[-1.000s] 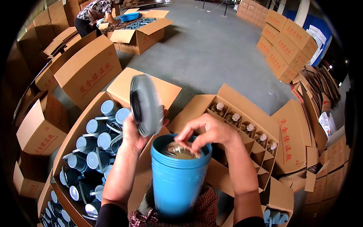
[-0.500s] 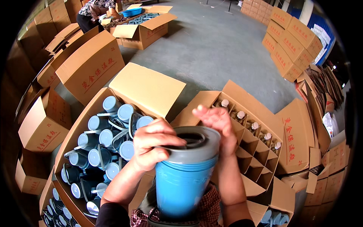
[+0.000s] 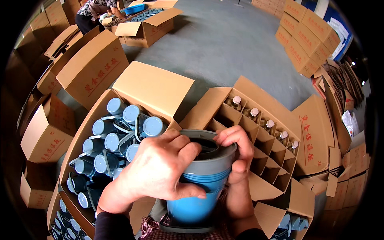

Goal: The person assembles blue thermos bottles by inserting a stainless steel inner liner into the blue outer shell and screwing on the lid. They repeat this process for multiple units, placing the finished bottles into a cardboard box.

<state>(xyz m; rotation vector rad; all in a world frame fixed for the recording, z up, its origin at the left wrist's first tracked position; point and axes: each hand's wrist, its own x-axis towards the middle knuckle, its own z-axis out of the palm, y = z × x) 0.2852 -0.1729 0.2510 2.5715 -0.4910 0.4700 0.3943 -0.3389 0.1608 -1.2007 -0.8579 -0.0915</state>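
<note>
A blue thermos casing (image 3: 192,211) stands upright in front of my body, topped by a wide grey collar (image 3: 212,165) with a dark round opening. My left hand (image 3: 158,166) grips it from the left: fingers bend over the collar and the thumb presses the blue wall. On the other side my right hand (image 3: 238,150) is closed on the collar, its fingertips hooked over the rim. Whatever lies inside the opening is too dark to make out.
At left, an open carton (image 3: 154,86) holds several blue lidded casings (image 3: 105,162) with handles. At right, a divided carton (image 3: 260,190) holds several glass bottle-like liners (image 3: 253,114). Stacked cartons (image 3: 306,44) stand far right. Another person (image 3: 94,14) bends beside a carton (image 3: 154,34) far left.
My right hand has come down from beside the casing, fingers raised, onto its collar. My left hand has shifted from the rim to wrap the left side, thumb now lower on the wall.
</note>
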